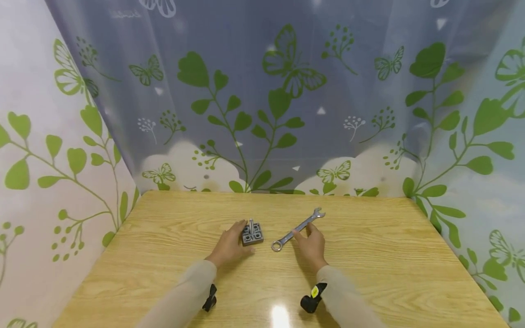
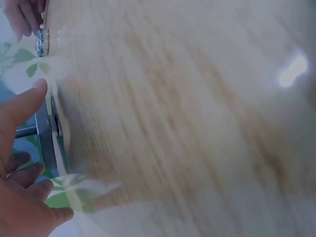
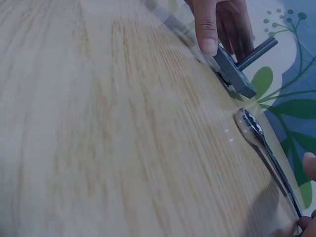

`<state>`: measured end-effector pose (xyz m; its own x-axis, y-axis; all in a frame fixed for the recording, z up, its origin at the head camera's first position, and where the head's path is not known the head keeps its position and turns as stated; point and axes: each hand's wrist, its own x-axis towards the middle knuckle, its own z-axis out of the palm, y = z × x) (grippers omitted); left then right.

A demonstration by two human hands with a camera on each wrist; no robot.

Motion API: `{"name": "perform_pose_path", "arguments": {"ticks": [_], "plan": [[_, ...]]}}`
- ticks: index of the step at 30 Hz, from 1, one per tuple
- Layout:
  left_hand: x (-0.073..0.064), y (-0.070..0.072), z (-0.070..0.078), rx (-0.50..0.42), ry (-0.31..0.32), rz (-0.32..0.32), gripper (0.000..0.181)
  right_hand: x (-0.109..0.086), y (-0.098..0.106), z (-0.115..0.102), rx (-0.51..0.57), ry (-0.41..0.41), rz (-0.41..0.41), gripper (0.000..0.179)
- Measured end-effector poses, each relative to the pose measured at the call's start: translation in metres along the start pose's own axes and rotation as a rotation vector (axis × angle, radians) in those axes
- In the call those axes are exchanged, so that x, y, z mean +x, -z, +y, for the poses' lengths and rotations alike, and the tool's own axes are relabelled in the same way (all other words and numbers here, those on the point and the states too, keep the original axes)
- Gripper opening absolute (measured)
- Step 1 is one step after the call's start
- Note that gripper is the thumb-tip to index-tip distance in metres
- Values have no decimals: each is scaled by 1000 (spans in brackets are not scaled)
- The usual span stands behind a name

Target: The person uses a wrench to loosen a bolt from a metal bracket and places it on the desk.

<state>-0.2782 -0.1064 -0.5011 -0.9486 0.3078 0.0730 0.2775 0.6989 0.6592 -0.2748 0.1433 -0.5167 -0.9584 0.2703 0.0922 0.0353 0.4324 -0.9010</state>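
A small square metal block (image 1: 252, 233) with round recesses in its top sits near the middle of the table, and a threaded bolt (image 3: 257, 53) stands up from it. My left hand (image 1: 230, 245) is around its left side, thumb and fingers spread apart, with the thumb along the near side and fingertips by the far left edge. To the right, a combination wrench (image 1: 299, 228) lies slantwise, ring end toward me and open jaw end away. My right hand (image 1: 312, 246) holds its shank between thumb and fingers. The right wrist view shows only those fingertips at its edge.
Everything is on a light wooden table (image 1: 164, 237). A curtain (image 1: 262, 114) printed with leaves and butterflies hangs along its back and sides. A dark wrist camera (image 1: 210, 298) sits under the left sleeve, another (image 1: 313, 298) under the right.
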Motion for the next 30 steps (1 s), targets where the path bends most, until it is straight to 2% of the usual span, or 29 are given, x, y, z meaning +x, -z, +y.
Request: {"name": "perform_pose_path", "arguments": {"ticks": [4,10,16,22,26,30], "plan": [[-2,-1,-1,1,0,13,87,3,-13,-2,-60,3,91,59],[-1,-4,-1,2,-20,22,86,3,-21,-9,-215,-63,149,67],[4,-10,-1,-13,-42,38,82,5,-22,-17,-318,-123,137,65],[9,-11,0,-20,-63,70,69,7,-20,-20,-334,-145,126,51],[12,-11,-1,13,-82,85,60,8,-14,-19,-343,-157,102,43],[12,-11,-3,26,-87,90,58,8,-7,-18,-344,-181,68,54]]}}
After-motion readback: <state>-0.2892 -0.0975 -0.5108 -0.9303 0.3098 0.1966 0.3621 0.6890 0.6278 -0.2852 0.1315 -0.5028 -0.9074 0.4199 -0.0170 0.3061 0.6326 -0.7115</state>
